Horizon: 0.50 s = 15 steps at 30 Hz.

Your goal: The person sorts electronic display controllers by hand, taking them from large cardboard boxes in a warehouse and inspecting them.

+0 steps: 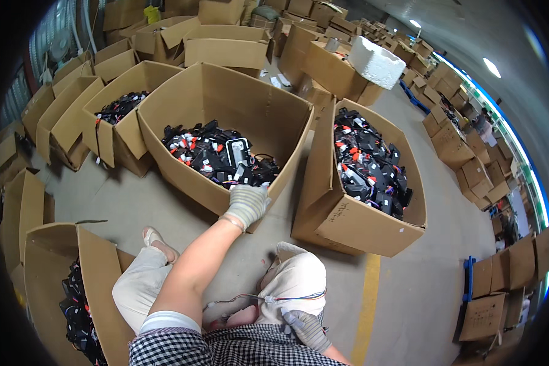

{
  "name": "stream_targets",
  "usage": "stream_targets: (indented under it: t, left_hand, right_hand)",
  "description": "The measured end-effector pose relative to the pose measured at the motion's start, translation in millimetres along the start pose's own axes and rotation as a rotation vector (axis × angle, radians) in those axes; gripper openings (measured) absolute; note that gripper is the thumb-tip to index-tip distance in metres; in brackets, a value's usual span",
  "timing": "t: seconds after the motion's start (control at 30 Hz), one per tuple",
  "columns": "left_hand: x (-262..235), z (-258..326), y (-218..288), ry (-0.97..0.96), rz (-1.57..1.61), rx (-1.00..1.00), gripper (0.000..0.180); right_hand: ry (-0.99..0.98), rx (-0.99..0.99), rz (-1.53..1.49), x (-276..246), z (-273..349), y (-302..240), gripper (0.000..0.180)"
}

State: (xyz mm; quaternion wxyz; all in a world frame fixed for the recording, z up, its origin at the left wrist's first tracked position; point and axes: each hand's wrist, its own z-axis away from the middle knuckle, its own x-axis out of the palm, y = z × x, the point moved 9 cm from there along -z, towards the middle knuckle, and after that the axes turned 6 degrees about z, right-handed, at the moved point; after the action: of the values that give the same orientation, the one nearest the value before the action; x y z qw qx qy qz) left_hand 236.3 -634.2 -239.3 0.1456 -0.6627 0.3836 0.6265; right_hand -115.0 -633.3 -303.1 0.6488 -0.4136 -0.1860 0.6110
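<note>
My left hand (247, 204) met the near rim of the carton (238, 97), my right hand (308, 329) before it by wires (305, 297) — finger grips unclear.

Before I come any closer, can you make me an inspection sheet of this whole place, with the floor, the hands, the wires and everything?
Surface: smooth grey floor with a yellow painted stripe.
Job's things: black plastic parts with red and white bits, heaped in the big open brown cardboard box ahead.
Clutter: small white paper-like scraps behind that box.
Hands: left hand in a striped glove at the box's near rim, right hand in a striped glove by the lap; both grips unclear.
Cables: thin multicoloured wires across the beige-trousered right leg.
Surroundings: stacked brown cardboard boxes; white foam block.
</note>
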Motion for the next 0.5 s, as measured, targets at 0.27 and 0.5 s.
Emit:
stream_targets:
  t: [0.27,0.5]
  left_hand:
    - [-66,122,-98,-0.057,0.004,0.086,0.037]
    - [-120,206,-258,0.026,0.458,-0.050,0.041]
  right_hand:
    - [0.024,-0.098,-0.131,-20,3,-31,0.032]
    - [0.638,-0.750,0.061,-161,-81,-162,0.025]
